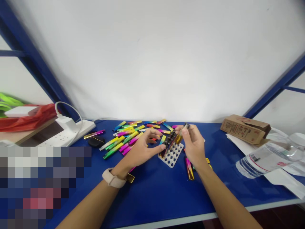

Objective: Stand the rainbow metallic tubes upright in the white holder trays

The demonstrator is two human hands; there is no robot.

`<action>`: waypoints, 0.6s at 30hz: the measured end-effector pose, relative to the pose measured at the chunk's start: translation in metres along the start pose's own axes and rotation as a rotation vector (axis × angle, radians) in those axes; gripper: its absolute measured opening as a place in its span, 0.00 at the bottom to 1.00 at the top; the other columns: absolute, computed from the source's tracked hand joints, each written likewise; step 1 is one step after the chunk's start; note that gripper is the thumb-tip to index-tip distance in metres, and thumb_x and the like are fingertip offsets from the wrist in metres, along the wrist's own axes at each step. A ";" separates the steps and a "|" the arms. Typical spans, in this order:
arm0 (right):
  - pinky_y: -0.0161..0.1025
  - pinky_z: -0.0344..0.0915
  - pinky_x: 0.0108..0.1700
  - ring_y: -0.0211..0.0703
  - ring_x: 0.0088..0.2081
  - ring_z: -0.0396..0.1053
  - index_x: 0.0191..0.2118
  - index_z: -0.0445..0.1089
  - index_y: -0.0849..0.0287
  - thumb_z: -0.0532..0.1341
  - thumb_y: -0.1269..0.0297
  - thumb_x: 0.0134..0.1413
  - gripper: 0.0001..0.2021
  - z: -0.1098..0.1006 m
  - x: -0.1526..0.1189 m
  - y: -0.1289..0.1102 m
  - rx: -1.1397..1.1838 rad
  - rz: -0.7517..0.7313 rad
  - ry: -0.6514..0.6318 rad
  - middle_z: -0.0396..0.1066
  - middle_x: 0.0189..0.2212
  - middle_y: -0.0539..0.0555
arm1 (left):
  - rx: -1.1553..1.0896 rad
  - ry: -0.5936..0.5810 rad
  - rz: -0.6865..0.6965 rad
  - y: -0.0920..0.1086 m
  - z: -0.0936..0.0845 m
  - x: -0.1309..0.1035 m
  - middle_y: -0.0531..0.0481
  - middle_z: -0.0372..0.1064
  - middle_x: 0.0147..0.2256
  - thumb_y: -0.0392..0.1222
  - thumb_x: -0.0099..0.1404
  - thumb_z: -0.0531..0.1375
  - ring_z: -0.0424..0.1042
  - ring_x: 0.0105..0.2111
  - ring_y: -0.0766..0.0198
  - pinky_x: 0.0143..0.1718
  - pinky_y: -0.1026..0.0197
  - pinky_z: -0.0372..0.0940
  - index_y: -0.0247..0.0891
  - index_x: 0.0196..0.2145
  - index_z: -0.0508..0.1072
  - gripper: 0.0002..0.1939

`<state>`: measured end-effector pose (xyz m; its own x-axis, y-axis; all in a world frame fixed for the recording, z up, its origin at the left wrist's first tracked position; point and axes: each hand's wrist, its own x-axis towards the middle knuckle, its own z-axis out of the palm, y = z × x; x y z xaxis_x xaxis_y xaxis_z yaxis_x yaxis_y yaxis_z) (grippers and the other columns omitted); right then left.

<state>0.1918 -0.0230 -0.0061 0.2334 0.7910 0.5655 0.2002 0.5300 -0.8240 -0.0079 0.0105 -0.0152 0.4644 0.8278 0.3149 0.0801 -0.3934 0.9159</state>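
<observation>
A white tray with rows of holes [173,159] rests on the table, and slim tubes with black tops [168,140] stand close together in its left part. My left hand [145,144] is beside them, fingers apart and slightly curved, thumb tip at the nearest black tops. Over the tray's right side, my right hand [194,143] pinches a shiny gold tube with a dark, partly clear upper end [179,136]. Its lower tip is hard to make out. Left of the tray lies a loose heap of rainbow-coloured metallic tubes [130,136].
Several more tubes [189,168] lie under my right wrist. A gold piece [130,178] lies by my left wrist. On the right are a cardboard box [245,128], papers and a large plastic bottle [264,157]. A white power strip [62,138] and black pouch [96,141] are left.
</observation>
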 end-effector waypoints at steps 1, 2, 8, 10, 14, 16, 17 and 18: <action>0.46 0.69 0.47 0.46 0.40 0.73 0.41 0.65 0.55 0.59 0.52 0.65 0.12 -0.001 0.002 0.002 0.020 0.006 0.033 0.75 0.38 0.56 | 0.045 -0.035 -0.009 -0.002 0.001 -0.001 0.43 0.68 0.55 0.47 0.62 0.68 0.71 0.54 0.54 0.56 0.48 0.67 0.44 0.52 0.68 0.23; 0.46 0.70 0.45 0.45 0.38 0.74 0.40 0.62 0.55 0.60 0.51 0.65 0.13 -0.001 0.004 0.004 0.037 0.019 0.056 0.75 0.36 0.55 | 0.085 -0.079 -0.015 -0.003 0.002 -0.003 0.42 0.66 0.58 0.47 0.60 0.68 0.70 0.56 0.52 0.57 0.47 0.67 0.46 0.57 0.66 0.29; 0.35 0.57 0.24 0.37 0.18 0.59 0.37 0.54 0.52 0.62 0.48 0.61 0.17 -0.007 0.007 0.019 -0.254 0.153 0.072 0.56 0.18 0.39 | 0.227 -0.182 0.010 -0.011 0.008 -0.008 0.42 0.63 0.63 0.44 0.59 0.68 0.66 0.61 0.48 0.62 0.43 0.63 0.46 0.64 0.61 0.38; 0.35 0.53 0.23 0.37 0.17 0.54 0.37 0.56 0.53 0.61 0.48 0.62 0.16 -0.010 0.006 0.024 -0.389 0.183 0.038 0.52 0.17 0.38 | 0.238 -0.179 -0.008 -0.010 0.008 -0.008 0.42 0.63 0.63 0.45 0.60 0.68 0.67 0.60 0.49 0.61 0.44 0.65 0.46 0.64 0.61 0.37; 0.37 0.56 0.24 0.41 0.20 0.61 0.37 0.57 0.52 0.58 0.47 0.63 0.15 -0.009 0.002 0.034 -0.400 0.216 -0.083 0.60 0.19 0.42 | 0.241 -0.170 -0.030 -0.007 0.005 -0.007 0.42 0.63 0.62 0.46 0.60 0.68 0.72 0.55 0.51 0.56 0.46 0.70 0.46 0.63 0.61 0.36; 0.38 0.59 0.24 0.43 0.21 0.64 0.37 0.56 0.52 0.57 0.46 0.63 0.15 -0.007 0.000 0.040 -0.359 0.209 -0.122 0.62 0.20 0.43 | 0.236 -0.169 -0.016 -0.006 0.005 -0.006 0.42 0.66 0.59 0.45 0.59 0.68 0.73 0.53 0.51 0.55 0.47 0.70 0.45 0.62 0.63 0.35; 0.38 0.60 0.24 0.43 0.21 0.64 0.37 0.56 0.52 0.57 0.46 0.63 0.15 -0.005 -0.001 0.042 -0.339 0.202 -0.133 0.63 0.20 0.43 | 0.231 -0.172 -0.007 -0.006 0.004 -0.006 0.42 0.68 0.58 0.44 0.59 0.68 0.73 0.53 0.51 0.55 0.47 0.70 0.45 0.61 0.64 0.34; 0.38 0.61 0.24 0.43 0.21 0.64 0.37 0.56 0.52 0.57 0.46 0.63 0.15 -0.004 -0.002 0.044 -0.321 0.195 -0.138 0.63 0.21 0.44 | 0.226 -0.175 -0.002 -0.006 0.004 -0.006 0.43 0.70 0.56 0.44 0.59 0.68 0.73 0.52 0.52 0.55 0.47 0.70 0.44 0.60 0.65 0.32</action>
<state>0.2040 -0.0022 -0.0432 0.1708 0.9126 0.3714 0.4570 0.2606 -0.8505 -0.0073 0.0061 -0.0236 0.6081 0.7543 0.2475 0.2663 -0.4875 0.8315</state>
